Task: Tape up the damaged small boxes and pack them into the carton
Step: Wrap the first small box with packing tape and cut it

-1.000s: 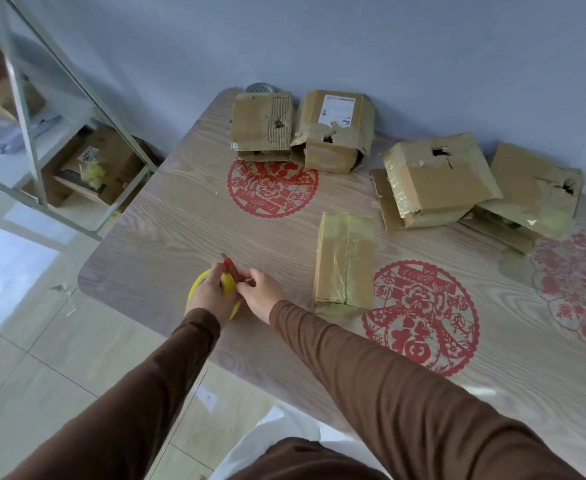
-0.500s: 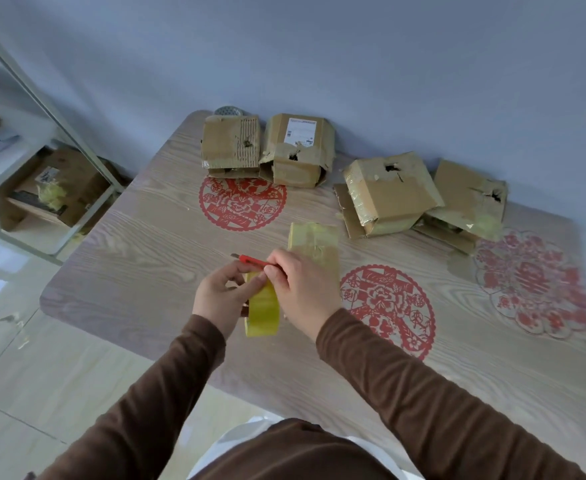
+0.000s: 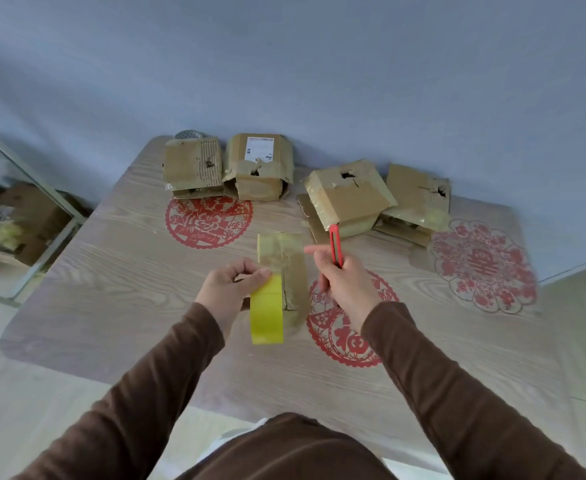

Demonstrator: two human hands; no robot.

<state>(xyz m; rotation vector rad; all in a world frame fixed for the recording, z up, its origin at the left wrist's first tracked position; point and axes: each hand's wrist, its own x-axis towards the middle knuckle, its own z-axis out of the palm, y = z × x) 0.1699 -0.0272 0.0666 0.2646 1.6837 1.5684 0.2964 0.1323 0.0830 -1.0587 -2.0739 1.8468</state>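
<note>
- A person in brown sleeves stands at a wood-grain surface (image 3: 118,265), both hands raised above it.
- The left hand (image 3: 227,289) pinches the top of a yellow tape roll (image 3: 266,311), held on edge, its fingers (image 3: 256,273) curled round the rim.
- The right hand (image 3: 345,285) grips a red cutter (image 3: 334,244), pointing it up and away; its fingers are closed on the handle, with the index finger stretched out to the left.
- Half a second earlier the two hands met over the roll, the cutter lying level across them; now they are apart, the right hand carried off to the right and the cutter turned upright.
- A second earlier both hands were low at the near left edge, with the roll down at the surface.
- A taped small box (image 3: 286,268) lies on the surface between the hands, partly behind the roll, in the same place as before.
- Four damaged boxes sit along the far edge by the blue wall: a ribbed box (image 3: 192,166), a labelled box (image 3: 258,164) touching it, a holed box (image 3: 348,194) tilted on flattened cardboard, and a torn box (image 3: 418,195) leaning just beside it.
- Red paper-cut decals (image 3: 208,220) mark the surface.
- A metal shelf (image 3: 24,216) at left holds more cardboard.
</note>
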